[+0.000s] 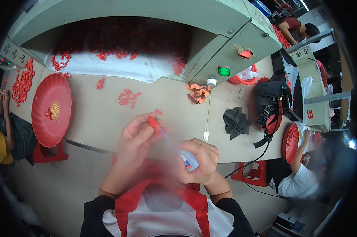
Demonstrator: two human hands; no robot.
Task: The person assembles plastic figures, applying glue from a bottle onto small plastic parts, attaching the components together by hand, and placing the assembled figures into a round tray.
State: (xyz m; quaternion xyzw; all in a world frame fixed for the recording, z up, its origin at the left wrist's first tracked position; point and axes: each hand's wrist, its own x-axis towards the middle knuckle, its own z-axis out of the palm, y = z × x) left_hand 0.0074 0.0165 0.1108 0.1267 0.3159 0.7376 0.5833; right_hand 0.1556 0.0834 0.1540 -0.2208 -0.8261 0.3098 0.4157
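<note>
Pinching with its fingertips, the left hand (137, 136) has its grip closed on a small red piece (154, 125) near the front edge of the counter (168, 96), maybe so the piece's side is bare. The right hand (202, 160) wraps its grip around a bottle (191, 161), its blurry thin tip pointing at the piece. More red bits (128, 97) lie just past the left hand, perhaps for easy reach.

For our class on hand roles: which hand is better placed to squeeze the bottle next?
Probably the right hand: it grips the bottle, while the left hand pinches a red piece.
</note>
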